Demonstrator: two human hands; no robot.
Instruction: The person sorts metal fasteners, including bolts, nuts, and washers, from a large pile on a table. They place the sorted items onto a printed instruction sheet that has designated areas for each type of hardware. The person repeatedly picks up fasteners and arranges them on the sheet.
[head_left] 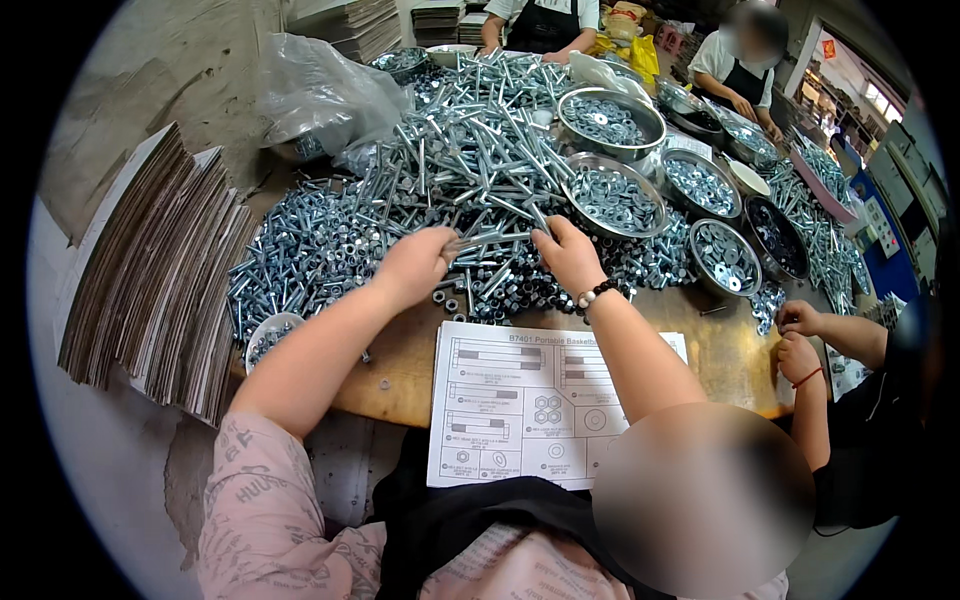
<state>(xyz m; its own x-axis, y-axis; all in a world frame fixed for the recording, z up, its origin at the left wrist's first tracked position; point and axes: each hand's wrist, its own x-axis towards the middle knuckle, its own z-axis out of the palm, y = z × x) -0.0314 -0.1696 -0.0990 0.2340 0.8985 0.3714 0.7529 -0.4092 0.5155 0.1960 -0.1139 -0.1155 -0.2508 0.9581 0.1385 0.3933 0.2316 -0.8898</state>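
Note:
My left hand (415, 268) is closed at the near edge of a big heap of silver bolts (480, 140). Its fingers pinch long bolts (492, 240) that point across toward the other hand. My right hand (573, 262), with a beaded bracelet at the wrist, has its thumb and fingers closed round the end of another bolt (540, 220). Dark and silver nuts (490, 285) lie loose just below both hands. Under my right forearm a stack of printed sheets (480, 410) with part drawings lies at the table's front edge.
Metal bowls of washers (614, 195) stand right of the heap. Shorter bolts (300, 235) spread leftward to a small white bowl (272, 335). Stacked cardboard (150, 270) leans at far left; a clear plastic bag (325, 95) sits behind. A co-worker's hands (800, 340) are close at right; two people work farther back.

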